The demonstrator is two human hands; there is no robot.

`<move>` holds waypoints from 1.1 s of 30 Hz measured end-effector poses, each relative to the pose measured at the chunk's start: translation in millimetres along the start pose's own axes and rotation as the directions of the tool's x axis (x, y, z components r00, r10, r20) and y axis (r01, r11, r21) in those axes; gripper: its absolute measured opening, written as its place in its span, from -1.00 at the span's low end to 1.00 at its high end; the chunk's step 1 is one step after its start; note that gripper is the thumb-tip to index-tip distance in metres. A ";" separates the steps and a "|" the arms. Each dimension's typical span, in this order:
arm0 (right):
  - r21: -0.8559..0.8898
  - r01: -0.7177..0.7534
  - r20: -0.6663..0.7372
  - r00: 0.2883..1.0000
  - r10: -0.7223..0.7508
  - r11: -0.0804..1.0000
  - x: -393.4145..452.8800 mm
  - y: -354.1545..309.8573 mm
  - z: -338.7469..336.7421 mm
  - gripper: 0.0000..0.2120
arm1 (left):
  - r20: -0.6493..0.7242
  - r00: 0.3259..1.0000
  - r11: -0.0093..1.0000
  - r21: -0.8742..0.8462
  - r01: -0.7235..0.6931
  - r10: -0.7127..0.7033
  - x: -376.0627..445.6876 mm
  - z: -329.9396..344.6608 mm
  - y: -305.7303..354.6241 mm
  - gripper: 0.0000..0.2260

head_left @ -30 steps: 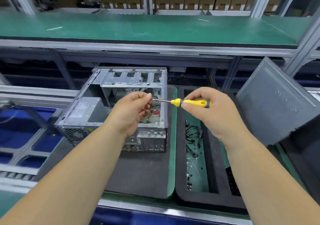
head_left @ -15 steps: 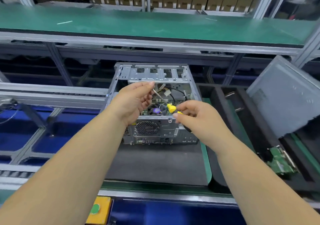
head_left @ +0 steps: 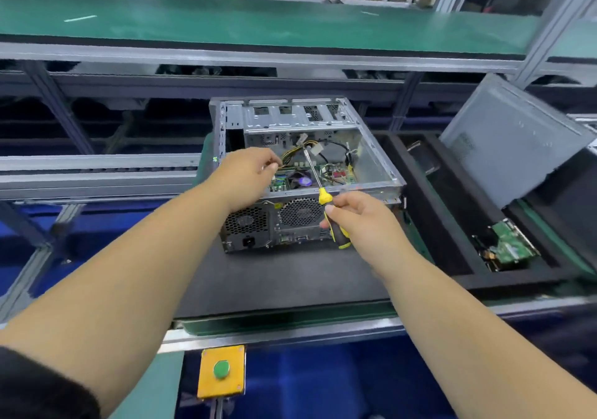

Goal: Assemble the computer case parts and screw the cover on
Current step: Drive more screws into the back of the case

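An open metal computer case (head_left: 292, 116) lies on a black mat (head_left: 274, 283), its rear fans facing me and the motherboard and cables exposed. My right hand (head_left: 361, 224) grips the handle of a yellow and black screwdriver (head_left: 323, 197), whose shaft points up and away into the case. My left hand (head_left: 248, 176) hovers over the case's near left side with its fingertips pinched together beside the yellow cables, apart from the shaft. I cannot tell whether anything small sits between those fingers. The grey cover panel (head_left: 517, 147) leans upright at the right.
A black foam tray (head_left: 452, 257) to the right holds a green circuit board (head_left: 507, 247). A yellow box with a green button (head_left: 222, 370) sits below the bench edge. A long green shelf (head_left: 290, 21) runs above, and aluminium rails stand at the left.
My left hand has let go of the screwdriver tip and moved left. My right hand swung the screwdriver from level to pointing into the case. The view shifted, so the case's rear faces me.
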State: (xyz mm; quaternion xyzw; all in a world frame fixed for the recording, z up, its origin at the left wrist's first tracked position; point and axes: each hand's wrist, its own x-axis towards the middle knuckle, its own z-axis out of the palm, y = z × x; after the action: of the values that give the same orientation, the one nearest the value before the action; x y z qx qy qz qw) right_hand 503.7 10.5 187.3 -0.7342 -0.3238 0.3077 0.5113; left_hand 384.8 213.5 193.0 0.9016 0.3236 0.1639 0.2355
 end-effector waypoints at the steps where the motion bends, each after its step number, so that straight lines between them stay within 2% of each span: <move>1: -0.005 -0.018 0.001 1.000 0.018 1.000 -2.1 1.9 3.9 -0.96 | 0.075 0.996 0.993 0.104 -0.053 0.045 5.7 1.8 -6.4 -0.73; 3: -0.016 -0.047 -0.005 0.999 0.047 0.999 -6.8 5.6 10.5 -0.95 | 0.228 0.970 0.960 0.241 -0.143 0.088 17.5 6.1 -14.8 -0.70; 5: -0.026 -0.075 -0.007 0.997 0.075 0.997 -11.1 10.0 15.6 -0.96 | 0.337 0.938 0.956 0.240 -0.168 0.081 26.0 11.1 -18.9 -0.68; 7: -0.034 -0.110 0.007 0.994 0.110 0.993 -15.5 14.5 21.3 -0.96 | 0.386 0.919 0.958 0.228 -0.173 0.074 29.0 16.3 -21.8 -0.68; 12: -0.062 -0.171 0.046 0.984 0.174 0.983 -21.7 27.6 35.5 -0.94 | 0.368 0.922 0.956 0.209 -0.204 0.117 24.2 18.3 -24.4 -0.65; 16: -0.092 -0.191 0.060 0.979 0.197 0.977 -25.5 32.6 44.8 -0.92 | 0.338 0.935 0.980 0.120 -0.161 0.112 22.1 13.3 -22.0 -0.66; 21: -0.115 -0.209 0.054 0.975 0.216 0.971 -27.9 35.4 50.6 -0.92 | 0.312 0.943 0.981 0.109 -0.160 0.119 19.1 13.9 -18.2 -0.74; 27: -0.141 -0.221 0.041 0.973 0.229 0.965 -30.1 37.7 54.7 -0.88 | 0.309 0.944 0.992 0.018 -0.127 0.115 16.6 13.2 -19.8 -0.80; 33: -0.172 -0.219 0.073 0.969 0.234 0.960 -32.2 33.1 57.2 -0.80 | 0.298 0.948 0.994 -0.052 -0.098 0.109 18.8 14.6 -21.8 -0.77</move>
State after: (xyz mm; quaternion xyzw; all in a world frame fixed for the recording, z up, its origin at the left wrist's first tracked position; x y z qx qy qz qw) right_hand 444.9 7.8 143.3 -0.7908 -0.2848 0.3704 0.3953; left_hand 394.2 236.0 172.0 0.9274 0.2331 0.0429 0.2895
